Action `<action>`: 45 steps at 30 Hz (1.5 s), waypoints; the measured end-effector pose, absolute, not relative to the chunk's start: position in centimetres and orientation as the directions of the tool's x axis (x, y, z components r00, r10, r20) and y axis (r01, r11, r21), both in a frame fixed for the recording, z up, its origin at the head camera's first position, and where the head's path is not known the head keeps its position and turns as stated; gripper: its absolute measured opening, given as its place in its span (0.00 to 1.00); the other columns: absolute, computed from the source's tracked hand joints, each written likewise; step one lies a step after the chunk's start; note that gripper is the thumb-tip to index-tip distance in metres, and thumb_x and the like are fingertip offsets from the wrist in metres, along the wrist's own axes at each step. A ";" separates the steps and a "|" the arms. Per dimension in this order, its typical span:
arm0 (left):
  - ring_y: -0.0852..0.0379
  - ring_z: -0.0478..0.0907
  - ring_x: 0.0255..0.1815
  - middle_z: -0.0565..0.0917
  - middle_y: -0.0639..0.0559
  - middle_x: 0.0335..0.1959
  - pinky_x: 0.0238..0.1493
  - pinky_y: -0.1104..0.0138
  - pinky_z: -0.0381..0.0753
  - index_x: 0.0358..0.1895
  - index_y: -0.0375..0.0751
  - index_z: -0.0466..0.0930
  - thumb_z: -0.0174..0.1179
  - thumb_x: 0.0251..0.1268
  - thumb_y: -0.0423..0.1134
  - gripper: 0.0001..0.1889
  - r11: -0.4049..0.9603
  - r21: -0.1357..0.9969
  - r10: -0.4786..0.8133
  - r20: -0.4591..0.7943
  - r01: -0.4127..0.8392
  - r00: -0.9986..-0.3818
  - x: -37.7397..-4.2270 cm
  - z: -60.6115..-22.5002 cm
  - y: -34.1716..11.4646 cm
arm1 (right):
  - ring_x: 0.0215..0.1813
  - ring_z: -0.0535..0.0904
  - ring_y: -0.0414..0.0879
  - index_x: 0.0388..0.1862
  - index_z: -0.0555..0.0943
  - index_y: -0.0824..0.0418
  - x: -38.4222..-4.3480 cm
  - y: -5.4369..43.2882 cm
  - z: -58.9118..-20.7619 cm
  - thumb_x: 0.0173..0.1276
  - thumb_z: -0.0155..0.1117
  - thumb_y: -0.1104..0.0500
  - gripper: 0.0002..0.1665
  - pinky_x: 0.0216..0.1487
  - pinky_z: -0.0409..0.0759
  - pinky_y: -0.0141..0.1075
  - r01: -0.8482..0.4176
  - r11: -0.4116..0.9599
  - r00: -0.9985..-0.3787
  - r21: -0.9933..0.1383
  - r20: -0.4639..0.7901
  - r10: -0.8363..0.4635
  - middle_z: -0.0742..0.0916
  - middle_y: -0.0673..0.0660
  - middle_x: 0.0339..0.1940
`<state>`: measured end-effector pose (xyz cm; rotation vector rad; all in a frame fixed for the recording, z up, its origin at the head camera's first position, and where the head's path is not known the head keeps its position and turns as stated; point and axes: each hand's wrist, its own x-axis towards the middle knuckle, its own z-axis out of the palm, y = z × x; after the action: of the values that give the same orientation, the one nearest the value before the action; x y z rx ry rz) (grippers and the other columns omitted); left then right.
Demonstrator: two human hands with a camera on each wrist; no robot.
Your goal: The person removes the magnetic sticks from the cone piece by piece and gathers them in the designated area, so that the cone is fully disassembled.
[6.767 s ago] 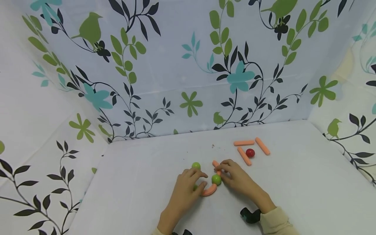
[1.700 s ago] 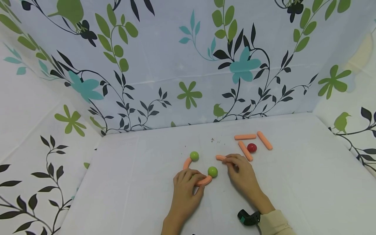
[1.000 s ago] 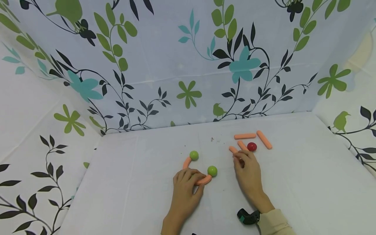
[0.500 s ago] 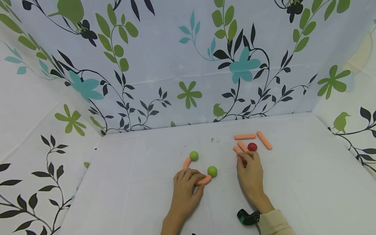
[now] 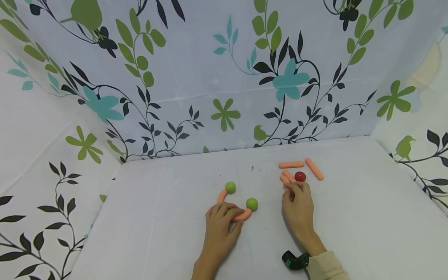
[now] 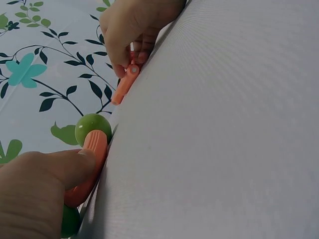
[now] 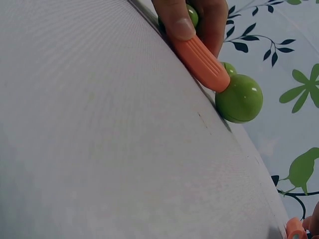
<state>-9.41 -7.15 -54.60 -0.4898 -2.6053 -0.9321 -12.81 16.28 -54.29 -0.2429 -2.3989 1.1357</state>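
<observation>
In the head view my left hand point(image 5: 219, 229) pinches a curved orange toy rod point(image 5: 246, 214). A glossy green ball point(image 5: 252, 203) touches the rod's far end. The left wrist view shows my thumb on this rod and another green ball point(image 6: 70, 221) below it. A second orange rod point(image 5: 222, 195) runs from beside the left fingers up to a further green ball point(image 5: 230, 187). To the right, my right hand point(image 5: 299, 212) holds an orange rod point(image 5: 284, 179) by its near end. It lies alongside another orange rod point(image 5: 289, 175), close to a red ball point(image 5: 300, 177).
Two more orange rods lie behind the red ball, one crosswise point(image 5: 291, 165) and one slanting point(image 5: 314, 168). A black strapped device point(image 5: 294, 260) sits at the right wrist. Patterned cloth point(image 5: 196, 77) rises behind the white table surface point(image 5: 157, 217).
My right hand has carried its orange rod from near the green ball rightward to the loose rods and red ball. In recent frames my left hand has stayed on the curved rod.
</observation>
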 end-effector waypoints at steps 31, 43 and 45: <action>0.56 0.75 0.61 0.85 0.62 0.46 0.65 0.49 0.67 0.44 0.54 0.88 0.69 0.52 0.27 0.18 0.707 0.533 0.219 0.460 0.466 -0.860 -9.7 -54.1 -6.9 | 0.68 0.79 0.47 0.65 0.82 0.52 -12.9 16.1 -54.3 0.67 0.62 0.75 0.31 0.59 0.82 0.34 -0.457 0.364 -0.875 -0.812 0.336 -0.348 0.82 0.54 0.70; 0.57 0.75 0.60 0.84 0.65 0.45 0.66 0.46 0.68 0.42 0.57 0.88 0.72 0.53 0.28 0.18 0.705 0.525 0.219 0.479 0.477 -0.850 -9.4 -54.9 -6.4 | 0.63 0.77 0.42 0.70 0.79 0.47 -12.6 16.1 -54.9 0.67 0.72 0.65 0.33 0.59 0.81 0.36 -0.496 0.503 -0.862 -0.708 0.330 -0.385 0.82 0.47 0.66; 0.57 0.75 0.60 0.84 0.65 0.45 0.65 0.47 0.68 0.41 0.57 0.88 0.72 0.52 0.28 0.18 0.712 0.514 0.217 0.487 0.478 -0.846 -9.1 -55.0 -6.3 | 0.59 0.77 0.40 0.66 0.81 0.48 -12.6 16.0 -55.1 0.67 0.73 0.64 0.29 0.56 0.81 0.35 -0.514 0.492 -0.852 -0.703 0.351 -0.389 0.82 0.47 0.62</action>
<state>-9.14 -6.31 -55.00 -0.5381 -2.5261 -0.9135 -12.63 16.03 -55.15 0.7878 -2.5853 1.2935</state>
